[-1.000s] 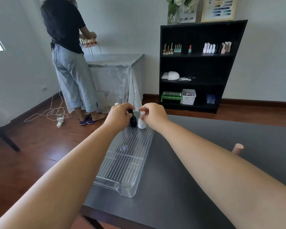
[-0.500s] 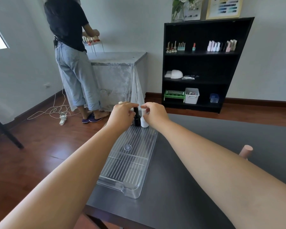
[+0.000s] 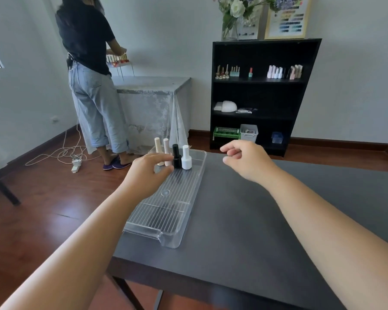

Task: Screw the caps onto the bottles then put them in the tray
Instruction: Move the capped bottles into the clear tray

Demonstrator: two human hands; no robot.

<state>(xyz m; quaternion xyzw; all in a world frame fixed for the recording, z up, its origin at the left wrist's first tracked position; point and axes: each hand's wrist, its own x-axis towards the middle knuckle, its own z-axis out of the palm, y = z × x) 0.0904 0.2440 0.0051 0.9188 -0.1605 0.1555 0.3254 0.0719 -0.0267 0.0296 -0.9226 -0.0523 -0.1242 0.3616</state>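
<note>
A clear ribbed plastic tray (image 3: 166, 213) lies on the dark table. At its far end several capped bottles stand upright in a row: a cream one (image 3: 158, 146), a pink one (image 3: 166, 151), a black one (image 3: 176, 156) and a white one (image 3: 186, 158). My left hand (image 3: 149, 173) hovers over the tray just in front of the cream and pink bottles, fingers loosely apart, holding nothing. My right hand (image 3: 248, 159) is off to the right of the tray above the table, fingers curled but apart, empty.
The dark table (image 3: 255, 231) stretches right and toward me. A person (image 3: 92, 74) stands at a cloth-covered table (image 3: 152, 97) at the back left. A black shelf (image 3: 260, 95) with small bottles stands against the far wall. Cables lie on the wooden floor (image 3: 61, 153).
Both hands have let go of the black and white bottles, which now stand in the tray. My right hand has drawn away to the right, my left hand pulled back slightly.
</note>
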